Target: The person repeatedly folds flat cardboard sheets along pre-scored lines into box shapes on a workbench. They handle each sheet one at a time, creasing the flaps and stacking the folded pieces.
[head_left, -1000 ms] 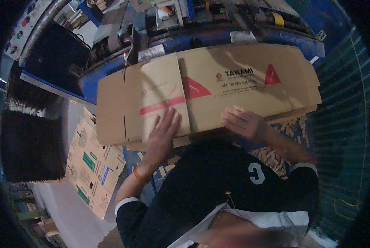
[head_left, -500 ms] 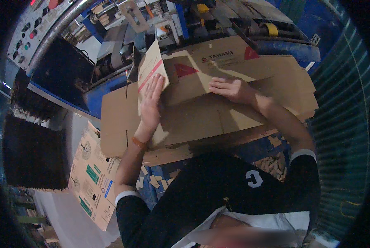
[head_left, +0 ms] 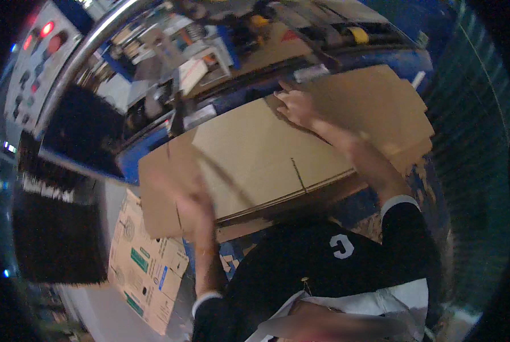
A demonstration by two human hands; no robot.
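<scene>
A stack of flat brown cardboard box blanks (head_left: 255, 154) lies in front of me, its top sheet plain with a slit near the front edge. My left hand (head_left: 181, 188) is over the left end of the stack, smeared by motion, so its fingers cannot be made out. Toward the far edge of the stack is my right hand (head_left: 298, 107), its fingers apart and holding nothing. Past the stack, a folded cardboard blank (head_left: 266, 52) with red print lies on the machine, its raised pale flap (head_left: 193, 74) at the left.
The blue machine (head_left: 357, 60) with rollers runs along the far side. A control panel (head_left: 38, 62) with lit red lamps is at the far left, beside a metal tube (head_left: 90, 48). Printed cardboard (head_left: 147, 262) leans at lower left. Green corrugated sheeting (head_left: 477, 171) stands at right.
The red-printed blank has moved off the stack, forward onto the machine, exposing a plain sheet. My left hand has come back down and left; the right has moved slightly forward and left.
</scene>
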